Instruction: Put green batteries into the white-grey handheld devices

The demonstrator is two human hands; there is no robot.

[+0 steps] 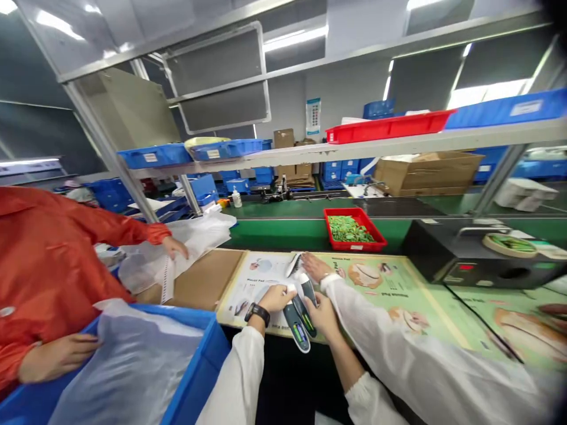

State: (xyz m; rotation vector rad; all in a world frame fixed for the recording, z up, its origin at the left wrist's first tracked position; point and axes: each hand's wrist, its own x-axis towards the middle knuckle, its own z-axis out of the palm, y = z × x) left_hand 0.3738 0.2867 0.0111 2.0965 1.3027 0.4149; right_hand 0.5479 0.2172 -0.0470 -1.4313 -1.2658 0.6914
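Observation:
My left hand (pixel 275 298), with a black watch at its wrist, is closed on a dark grey device (pixel 296 321) whose open compartment shows green batteries. Beside it, my right hand (pixel 324 314) grips a second dark grey device (pixel 308 321), also with green showing inside. The two devices lie side by side, tilted over the table's front edge. Just beyond them, a co-worker's hand (pixel 313 267) from a white sleeve reaches in from the right beside another white and grey device (pixel 294 264). My fingers partly hide the devices.
A red tray (pixel 376 239) of small green pieces stands behind the printed mats (pixel 363 274). At right is a black machine (pixel 478 260). A blue bin (pixel 212 336) with translucent sheeting stands front left, beside a person in red (pixel 53 254). A shelf (pixel 292 154) crosses above.

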